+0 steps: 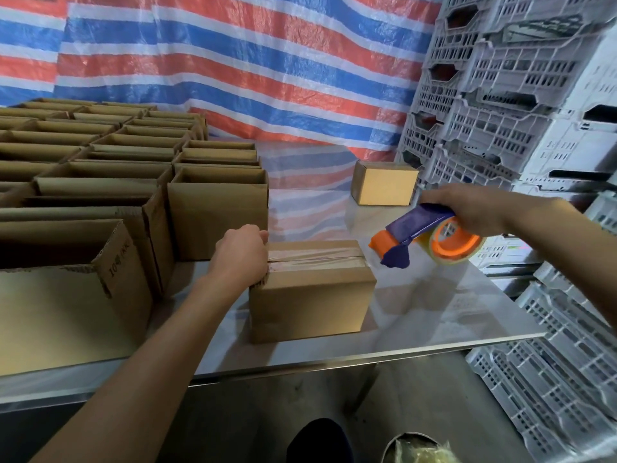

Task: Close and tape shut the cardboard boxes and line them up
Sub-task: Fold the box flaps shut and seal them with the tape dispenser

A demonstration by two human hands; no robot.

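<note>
A closed cardboard box point(310, 305) sits on the steel table point(434, 315) in front of me, with clear tape along its top seam. My left hand point(242, 255) grips the box's left end, fingers curled over the edge. My right hand point(474, 208) holds a blue and orange tape dispenser point(430, 242) in the air just right of the box, apart from it. A second closed box point(384, 183) stands at the table's far right. Several open boxes point(110, 182) fill the left side in rows.
Stacks of white plastic crates point(521, 105) rise along the right, with more crates point(567, 372) below the table edge. A striped red, white and blue tarp point(233, 61) hangs behind. A dark shoe point(317, 442) and a round bin point(417, 449) are on the floor.
</note>
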